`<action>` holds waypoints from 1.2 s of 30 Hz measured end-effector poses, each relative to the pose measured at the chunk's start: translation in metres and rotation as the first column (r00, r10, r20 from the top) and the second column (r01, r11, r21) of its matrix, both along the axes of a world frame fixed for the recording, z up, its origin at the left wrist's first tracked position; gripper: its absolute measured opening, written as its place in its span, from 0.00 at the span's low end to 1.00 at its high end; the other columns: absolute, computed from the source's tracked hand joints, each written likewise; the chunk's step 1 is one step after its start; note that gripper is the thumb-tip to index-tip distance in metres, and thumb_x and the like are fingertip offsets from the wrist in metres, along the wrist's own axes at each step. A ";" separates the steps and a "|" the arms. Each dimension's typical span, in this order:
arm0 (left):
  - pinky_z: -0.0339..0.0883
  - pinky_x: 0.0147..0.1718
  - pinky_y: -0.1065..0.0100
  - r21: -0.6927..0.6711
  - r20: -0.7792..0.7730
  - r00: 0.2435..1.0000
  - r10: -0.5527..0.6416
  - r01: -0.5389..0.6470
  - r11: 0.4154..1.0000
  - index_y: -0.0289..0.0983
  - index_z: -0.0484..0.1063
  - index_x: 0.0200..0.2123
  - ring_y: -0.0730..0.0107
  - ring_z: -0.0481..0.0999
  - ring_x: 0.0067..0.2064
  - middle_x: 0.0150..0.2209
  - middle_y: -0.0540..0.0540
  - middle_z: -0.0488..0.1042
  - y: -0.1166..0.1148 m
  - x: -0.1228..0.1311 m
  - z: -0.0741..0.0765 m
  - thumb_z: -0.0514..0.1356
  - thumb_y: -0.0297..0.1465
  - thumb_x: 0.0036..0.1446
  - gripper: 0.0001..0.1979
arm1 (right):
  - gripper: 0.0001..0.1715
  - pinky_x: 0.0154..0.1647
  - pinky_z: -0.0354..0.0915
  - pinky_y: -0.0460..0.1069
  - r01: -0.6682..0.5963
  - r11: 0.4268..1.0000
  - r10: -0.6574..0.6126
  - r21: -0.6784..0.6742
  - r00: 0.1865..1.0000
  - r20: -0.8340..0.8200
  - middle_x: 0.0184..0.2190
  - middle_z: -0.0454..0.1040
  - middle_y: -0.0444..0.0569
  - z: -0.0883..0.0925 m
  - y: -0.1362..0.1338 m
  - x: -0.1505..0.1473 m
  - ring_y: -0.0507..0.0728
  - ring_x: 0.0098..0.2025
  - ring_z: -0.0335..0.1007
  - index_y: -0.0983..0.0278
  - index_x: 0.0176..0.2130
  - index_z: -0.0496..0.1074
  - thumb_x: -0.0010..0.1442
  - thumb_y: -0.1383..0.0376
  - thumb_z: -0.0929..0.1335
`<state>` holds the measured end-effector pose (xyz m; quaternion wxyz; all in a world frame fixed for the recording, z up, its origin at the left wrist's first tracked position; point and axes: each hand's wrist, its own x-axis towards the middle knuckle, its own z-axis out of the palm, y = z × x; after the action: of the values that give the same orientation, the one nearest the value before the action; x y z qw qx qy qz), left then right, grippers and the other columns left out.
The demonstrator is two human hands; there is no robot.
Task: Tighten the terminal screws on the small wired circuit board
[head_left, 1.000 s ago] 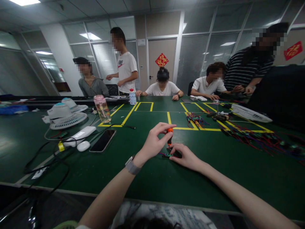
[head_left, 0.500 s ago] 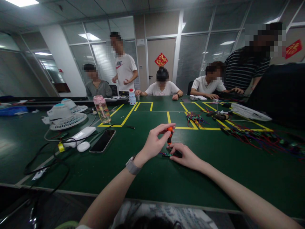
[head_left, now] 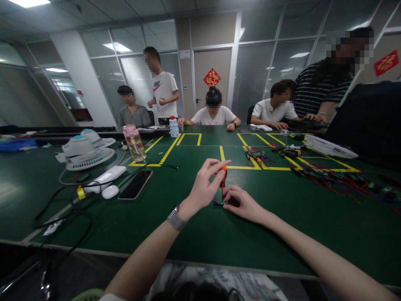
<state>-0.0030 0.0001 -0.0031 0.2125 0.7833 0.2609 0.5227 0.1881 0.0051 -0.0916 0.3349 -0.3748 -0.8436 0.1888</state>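
My left hand (head_left: 207,184) is closed around the handle of an orange and black screwdriver (head_left: 223,179), which stands nearly upright. The blade points down at a small green circuit board (head_left: 221,203) low over the green table. My right hand (head_left: 242,204) pinches the board's right side, its thumb and fingertips near the screwdriver tip. A black part (head_left: 233,202) shows under the right fingers; whether it is joined to the board I cannot tell. The exact contact of the tip is too small to make out.
Left of my hands lie a phone (head_left: 135,185), a white earbud case (head_left: 110,192), a power strip (head_left: 105,179), cables and a white fan (head_left: 89,152). A pink-lidded bottle (head_left: 134,144) stands behind. Wired boards (head_left: 258,156) and a white keyboard (head_left: 330,147) lie right. Several people are across the table.
The fingers of my left hand have shifted slightly on the screwdriver handle, and it stands a little straighter. My right hand stays at the board. The striped-shirt person's arm has moved.
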 end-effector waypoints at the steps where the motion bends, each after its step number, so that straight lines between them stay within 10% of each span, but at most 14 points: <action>1: 0.65 0.51 0.65 -0.006 0.009 1.000 -0.023 0.023 1.000 0.42 0.72 0.53 0.67 0.71 0.49 0.47 0.44 0.70 0.000 0.000 0.000 0.52 0.29 0.65 0.16 | 0.05 0.51 0.63 0.56 -0.001 1.000 0.001 0.001 1.000 0.006 0.40 0.73 0.51 0.001 0.000 0.000 0.59 0.46 0.69 0.63 0.31 0.71 0.55 0.66 0.72; 30: 0.66 0.43 0.69 0.087 -0.012 0.995 0.102 -0.100 0.991 0.39 0.76 0.47 0.71 0.71 0.40 0.39 0.46 0.68 0.001 0.000 -0.003 0.59 0.30 0.61 0.12 | 0.03 0.54 0.62 0.58 -0.010 1.000 0.010 0.012 1.000 -0.009 0.44 0.76 0.52 -0.006 0.003 0.000 0.61 0.48 0.72 0.63 0.33 0.72 0.55 0.67 0.72; 36: 0.67 0.46 0.68 -0.006 0.036 0.998 -0.056 0.056 0.998 0.40 0.72 0.52 0.69 0.73 0.45 0.44 0.45 0.72 0.001 0.001 -0.003 0.53 0.28 0.65 0.15 | 0.07 0.56 0.62 0.59 -0.009 1.000 0.009 0.020 1.000 0.006 0.46 0.76 0.52 -0.008 0.004 0.002 0.61 0.50 0.71 0.61 0.37 0.76 0.55 0.66 0.72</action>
<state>-0.0020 0.0013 -0.0060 0.2343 0.7802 0.2368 0.5295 0.1900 0.0093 -0.0995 0.3351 -0.3683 -0.8482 0.1808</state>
